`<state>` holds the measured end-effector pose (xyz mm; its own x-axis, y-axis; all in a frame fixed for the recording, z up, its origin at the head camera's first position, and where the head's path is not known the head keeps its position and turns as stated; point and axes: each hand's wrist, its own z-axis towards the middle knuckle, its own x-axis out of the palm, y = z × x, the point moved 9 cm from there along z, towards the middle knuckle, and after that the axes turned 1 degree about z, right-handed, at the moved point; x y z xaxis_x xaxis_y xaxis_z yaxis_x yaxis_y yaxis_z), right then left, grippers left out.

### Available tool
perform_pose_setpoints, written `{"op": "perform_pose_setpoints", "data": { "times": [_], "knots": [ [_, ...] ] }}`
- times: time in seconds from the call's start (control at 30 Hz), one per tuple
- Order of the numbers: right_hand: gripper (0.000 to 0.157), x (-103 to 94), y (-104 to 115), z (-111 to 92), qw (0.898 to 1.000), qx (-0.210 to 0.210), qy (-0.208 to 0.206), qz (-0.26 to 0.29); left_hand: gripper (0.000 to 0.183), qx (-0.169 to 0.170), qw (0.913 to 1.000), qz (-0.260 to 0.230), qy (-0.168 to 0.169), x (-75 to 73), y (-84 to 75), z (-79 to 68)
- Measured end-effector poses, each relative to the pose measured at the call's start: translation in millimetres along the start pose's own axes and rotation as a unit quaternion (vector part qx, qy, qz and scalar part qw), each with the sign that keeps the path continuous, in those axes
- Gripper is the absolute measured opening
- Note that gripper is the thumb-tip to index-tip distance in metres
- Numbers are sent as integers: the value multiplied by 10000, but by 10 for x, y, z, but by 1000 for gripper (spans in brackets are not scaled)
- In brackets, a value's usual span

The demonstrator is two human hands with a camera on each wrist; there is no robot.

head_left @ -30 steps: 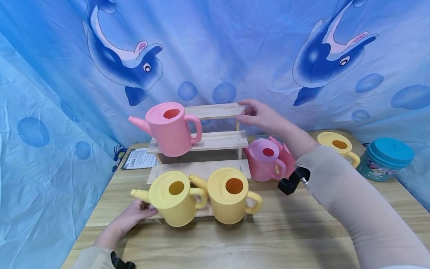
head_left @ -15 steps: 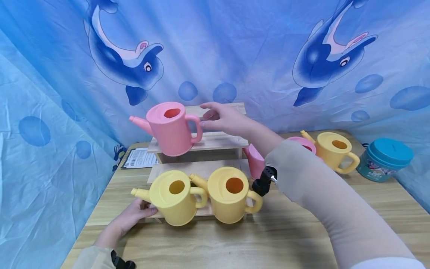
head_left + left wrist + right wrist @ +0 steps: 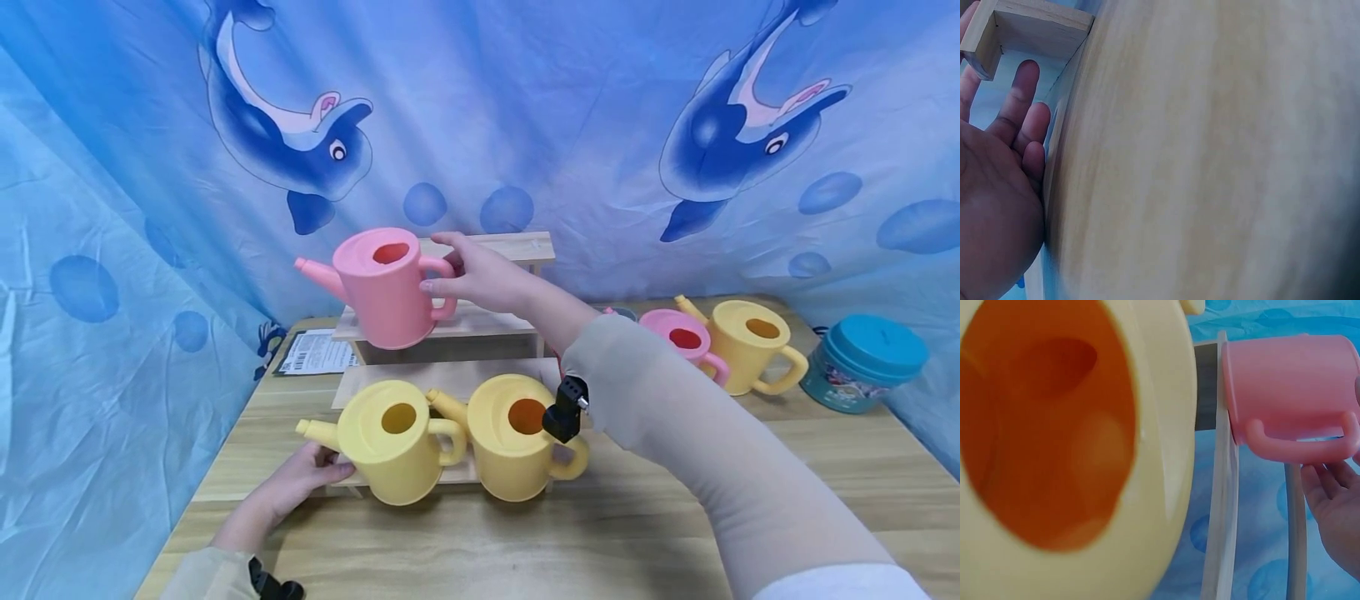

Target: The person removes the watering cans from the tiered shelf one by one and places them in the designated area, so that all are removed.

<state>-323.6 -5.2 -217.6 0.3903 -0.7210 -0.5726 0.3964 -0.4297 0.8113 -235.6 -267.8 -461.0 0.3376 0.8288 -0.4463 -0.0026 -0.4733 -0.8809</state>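
A pink watering can (image 3: 386, 300) stands on an upper tier of a stepped wooden shelf (image 3: 450, 372), spout to the left. My right hand (image 3: 483, 271) is at its handle, thumb in front against the can's side and fingers behind; the right wrist view shows the fingertips right at the handle (image 3: 1297, 450). My left hand (image 3: 296, 483) holds the left end of the lowest board, which shows as a wooden corner (image 3: 1041, 25) in the left wrist view, its other fingers loosely bent. Two yellow watering cans, one left (image 3: 390, 454) and one right (image 3: 510, 446), stand on that lowest tier.
At the right on the wooden table (image 3: 675, 500) stand another pink watering can (image 3: 675, 321), a yellow one (image 3: 738, 358) and a teal lidded tub (image 3: 862, 367). A printed sheet (image 3: 318, 352) lies behind the shelf's left side. A blue dolphin curtain (image 3: 540, 117) hangs close behind.
My right hand has moved left from the top board's right end to the pink can's handle. The left hand stays at the shelf's lower left end.
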Motion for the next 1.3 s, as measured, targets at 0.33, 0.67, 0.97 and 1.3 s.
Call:
{"op": "perform_pose_setpoints", "data": {
  "times": [0.33,0.67,0.97,1.3],
  "knots": [
    [78,23,0,56,9974,98,-268,656,59,-21,10000,-36,59,18,-7,3],
    [79,64,-30,-6,9913,263,-157,1277,56,29,10000,-23,43,23,-17,17],
    [81,-70,-154,-79,9928,445,-156,1101,58,4,10000,-23,56,18,-31,14],
    [73,-264,-259,-203,9939,407,-491,898,60,-55,10000,27,14,0,-13,15]
  ]
}}
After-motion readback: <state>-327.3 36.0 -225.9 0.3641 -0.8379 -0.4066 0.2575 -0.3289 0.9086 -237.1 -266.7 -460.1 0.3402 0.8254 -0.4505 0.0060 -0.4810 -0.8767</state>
